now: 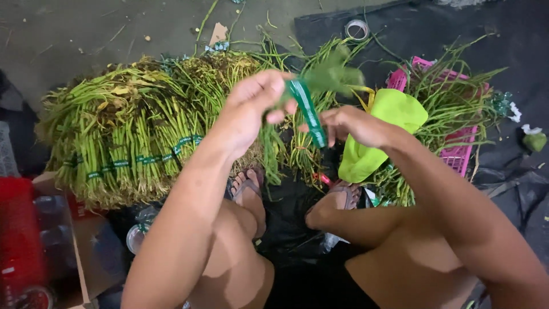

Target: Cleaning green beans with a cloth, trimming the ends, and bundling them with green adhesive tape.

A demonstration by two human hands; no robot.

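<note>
- Head view looks down on a person squatting in sandals over a dark ground sheet [509, 34], both arms raised in front of the knees.
- Left hand [251, 109] has its fingers closed around a small bunch of green stems [329, 74], held up in the air, judged so the band can go round it freely.
- Right hand [354, 126] pinches the lower end of a green tape strip [309, 111]; the strip runs slanting up to the left hand's fingertips, pulled taut between the two hands.
- Stems in the bunch are thin and leafy, blurred at the top; how many there are cannot be told.
- Banded bundles [126, 149] lie stacked on the left, root ends toward the person, each ringed with the same green tape.
- Loose stems spill over a pink crate [457, 154] to the right, beside a lime-green bag [389, 114].
- Tape roll [357, 28] lies well apart on the sheet.
</note>
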